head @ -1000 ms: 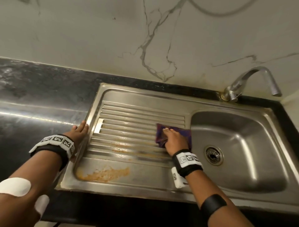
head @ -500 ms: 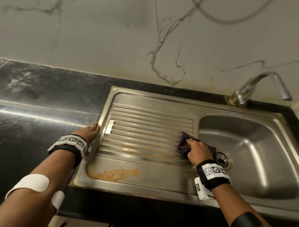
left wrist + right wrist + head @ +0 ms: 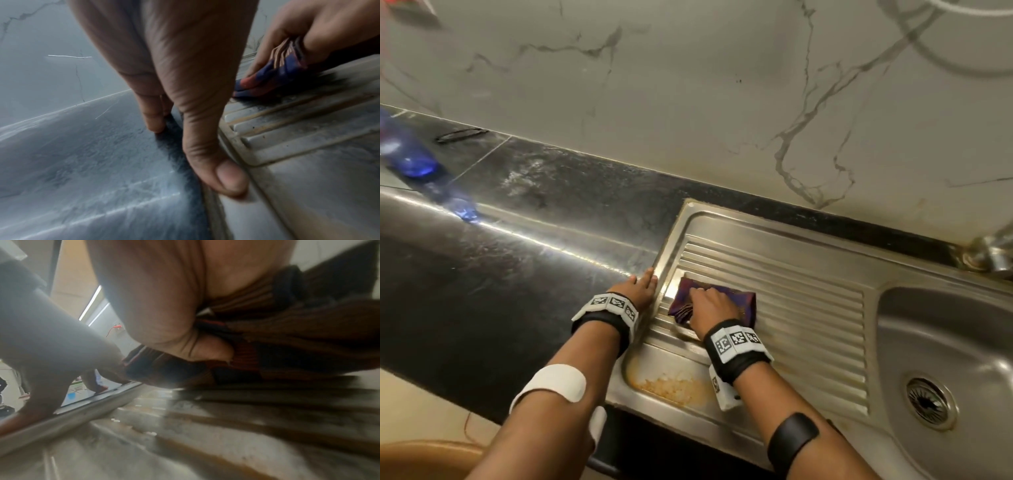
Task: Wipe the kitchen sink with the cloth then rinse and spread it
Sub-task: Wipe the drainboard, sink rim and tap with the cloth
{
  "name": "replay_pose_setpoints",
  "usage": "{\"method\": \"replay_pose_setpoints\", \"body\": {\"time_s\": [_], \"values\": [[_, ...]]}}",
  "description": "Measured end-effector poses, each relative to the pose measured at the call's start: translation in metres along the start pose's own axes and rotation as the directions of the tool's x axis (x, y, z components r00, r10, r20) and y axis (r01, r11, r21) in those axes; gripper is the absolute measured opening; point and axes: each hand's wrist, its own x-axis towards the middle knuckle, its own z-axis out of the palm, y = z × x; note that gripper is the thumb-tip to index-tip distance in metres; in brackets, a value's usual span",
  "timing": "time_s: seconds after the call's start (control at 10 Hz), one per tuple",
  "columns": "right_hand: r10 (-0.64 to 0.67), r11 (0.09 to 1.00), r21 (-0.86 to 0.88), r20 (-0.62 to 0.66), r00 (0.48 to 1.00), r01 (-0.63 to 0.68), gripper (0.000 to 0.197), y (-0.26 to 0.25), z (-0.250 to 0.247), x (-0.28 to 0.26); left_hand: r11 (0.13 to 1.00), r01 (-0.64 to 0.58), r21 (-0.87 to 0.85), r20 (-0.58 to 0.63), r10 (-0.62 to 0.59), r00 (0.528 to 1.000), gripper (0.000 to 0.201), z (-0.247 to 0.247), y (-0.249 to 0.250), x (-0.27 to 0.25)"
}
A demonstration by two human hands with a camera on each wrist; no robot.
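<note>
Now we press the folded cloth [image 3: 743,301] on the left end of the sink [image 3: 808,308] ribs with our right hand [image 3: 710,303] gripping it, while our left hand [image 3: 638,291] rests relaxed on the rim.

The right hand [image 3: 709,305] gripped a bunched purple cloth [image 3: 741,303] against the ribbed drainboard at the left end of the steel sink [image 3: 808,236]. The left hand [image 3: 637,287] rested flat on the black counter [image 3: 517,260], fingertips touching the sink's rim. An orange stain [image 3: 671,387] lay below.
</note>
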Motion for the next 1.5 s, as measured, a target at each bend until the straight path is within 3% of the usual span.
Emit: {"method": "replay_pose_setpoints", "body": {"time_s": [0.1,0.3,0.5,0.6,0.7,0.8,0.9,1.1,1.2,1.4,1.5], "values": [[0.023,0.998,0.064,0.017,1.000,-0.024,0.038,0.013,0.001,-0.006,0.999,-0.013,0.029,0.001,0.013,1.000,0.068,0.000,-0.001,0.000],[0.242,0.964,0.119,-0.021,0.970,-0.238,0.058,0.094,0.004,-0.048,0.998,-0.020,0.052,0.006,0.020,1.000,0.071,-0.001,-0.002,-0.004],[0.473,0.876,0.139,-0.059,0.879,-0.462,0.062,0.161,-0.002,-0.095,0.998,0.001,-0.068,-0.034,-0.004,0.999,0.060,0.003,-0.002,0.000],[0.508,0.859,0.121,-0.082,0.857,-0.498,0.062,0.168,-0.002,-0.099,0.996,-0.005,-0.090,-0.030,0.002,1.000,0.059,0.004,-0.006,0.002],[0.495,0.867,0.108,-0.087,0.864,-0.486,0.061,0.152,0.000,-0.088,0.992,0.008,-0.123,-0.061,-0.016,0.998,0.055,0.007,-0.008,0.004],[0.407,0.912,0.093,-0.095,0.909,-0.399,0.061,0.121,0.007,-0.069,0.994,-0.009,-0.107,-0.063,0.002,0.998,0.057,0.006,-0.006,0.006],[0.258,0.965,0.069,-0.089,0.962,-0.253,0.059,0.081,0.012,-0.041,0.999,-0.028,-0.033,-0.063,0.026,0.998,0.072,0.007,-0.007,0.007],[-0.008,0.999,0.040,-0.087,0.996,0.011,0.049,0.007,0.017,0.009,0.983,-0.040,-0.181,-0.099,0.022,0.995,0.057,0.011,-0.014,0.013],[-0.047,0.998,0.034,-0.071,0.996,0.049,0.053,-0.013,0.021,0.024,0.984,-0.029,-0.176,-0.108,0.010,0.994,0.058,0.012,-0.015,0.012],[-0.086,0.996,-0.017,-0.069,0.994,0.085,0.081,-0.021,0.035,0.026,0.999,-0.006,-0.051,-0.072,0.003,0.997,0.061,0.012,-0.007,0.016],[-0.068,0.998,0.001,-0.073,0.995,0.068,0.078,-0.030,0.029,0.039,0.994,-0.027,-0.103,-0.088,0.018,0.996,0.066,0.014,-0.008,0.019]]}}
